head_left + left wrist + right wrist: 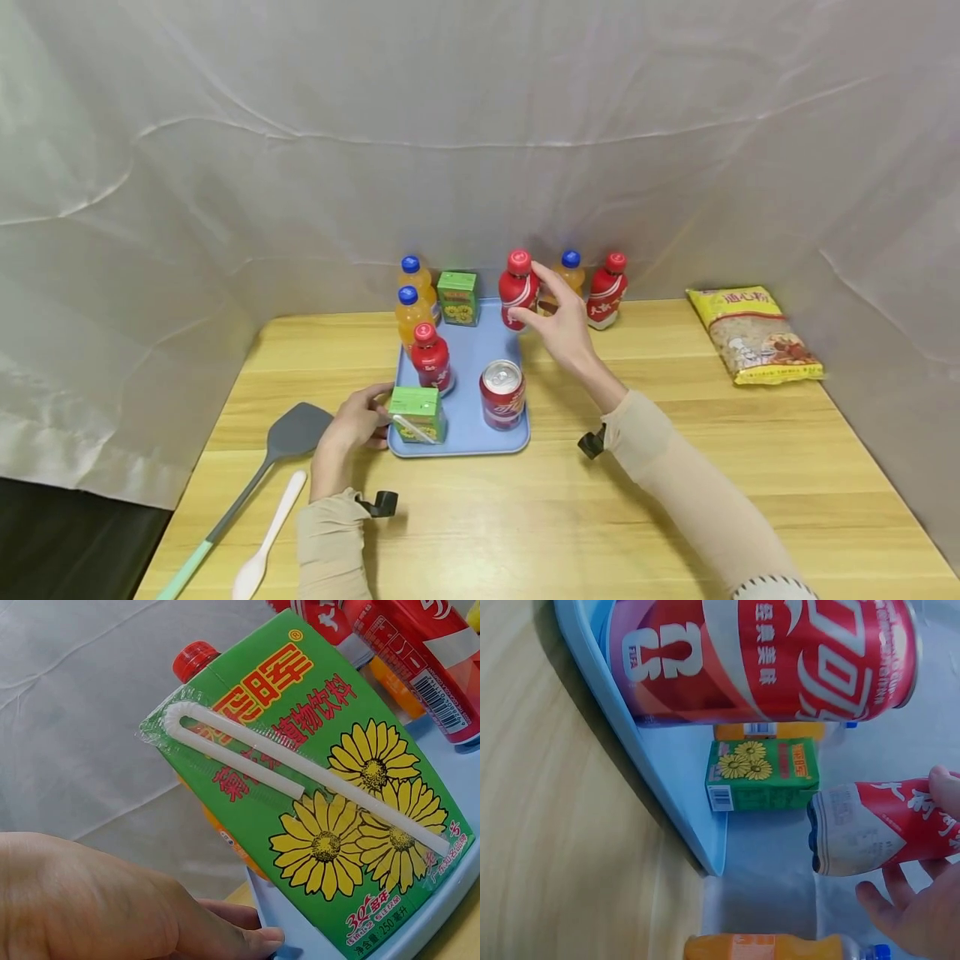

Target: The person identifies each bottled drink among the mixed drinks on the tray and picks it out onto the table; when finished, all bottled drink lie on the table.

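A red drink bottle [517,292] with a red cap is held upright in my right hand [566,329], above the far right part of the blue tray [468,354]. The bottle's pale base [847,829] shows in the right wrist view. My left hand [356,421] holds the tray's left rim, beside a green juice box [416,412] with a white straw on its front. The tray also carries a cola can [502,396] at front right, another red bottle [432,362], orange drink bottles [414,312] with blue caps along the left, and a second green juice box [458,298] at the back.
Right of the tray stand an orange bottle [572,271] and a red bottle [606,292]. A yellow food bag [753,335] lies farther right. On the left lie a grey spatula [296,429] and a white spoon [270,533]. Grey cloth [480,167] hangs behind the wooden table [525,533].
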A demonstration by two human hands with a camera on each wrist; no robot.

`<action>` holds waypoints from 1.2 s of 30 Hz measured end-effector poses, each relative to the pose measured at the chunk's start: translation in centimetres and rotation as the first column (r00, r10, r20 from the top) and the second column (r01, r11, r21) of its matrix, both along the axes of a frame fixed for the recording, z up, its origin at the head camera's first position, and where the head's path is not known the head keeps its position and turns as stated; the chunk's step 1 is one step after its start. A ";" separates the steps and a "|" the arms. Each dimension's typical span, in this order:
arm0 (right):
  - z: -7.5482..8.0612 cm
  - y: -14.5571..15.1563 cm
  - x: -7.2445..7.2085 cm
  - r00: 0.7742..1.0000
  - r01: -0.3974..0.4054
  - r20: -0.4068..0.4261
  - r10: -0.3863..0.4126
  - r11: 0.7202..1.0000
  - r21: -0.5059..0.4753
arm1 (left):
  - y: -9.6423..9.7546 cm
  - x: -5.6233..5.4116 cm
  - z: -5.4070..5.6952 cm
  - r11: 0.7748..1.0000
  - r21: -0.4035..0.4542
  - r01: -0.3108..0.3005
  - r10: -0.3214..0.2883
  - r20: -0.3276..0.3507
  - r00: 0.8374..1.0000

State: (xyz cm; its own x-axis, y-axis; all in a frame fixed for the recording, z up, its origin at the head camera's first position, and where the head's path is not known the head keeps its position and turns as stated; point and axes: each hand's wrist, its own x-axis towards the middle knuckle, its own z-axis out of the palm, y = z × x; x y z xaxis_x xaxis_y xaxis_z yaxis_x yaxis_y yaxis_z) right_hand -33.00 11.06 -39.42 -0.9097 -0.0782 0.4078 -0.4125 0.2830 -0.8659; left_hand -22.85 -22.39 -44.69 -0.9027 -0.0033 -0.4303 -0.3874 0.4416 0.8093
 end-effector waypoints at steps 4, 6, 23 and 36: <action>0.2 0.5 0.9 1.000 -0.012 -0.003 0.012 1.000 -0.009 | -0.1 0.0 -0.1 1.000 0.002 -0.002 0.002 0.001 1.000; 0.4 0.9 1.3 1.000 -0.010 0.010 0.010 1.000 -0.010 | -0.1 0.0 -0.1 1.000 0.003 -0.002 0.002 0.003 1.000; -0.2 7.8 3.0 0.985 0.151 0.087 -0.147 0.988 -0.041 | 0.0 0.0 0.2 1.000 0.005 0.008 -0.008 0.000 1.000; -1.5 13.0 2.0 0.938 0.338 0.092 -0.335 0.941 -0.017 | -0.1 0.0 0.0 1.000 0.010 0.001 -0.002 0.003 1.000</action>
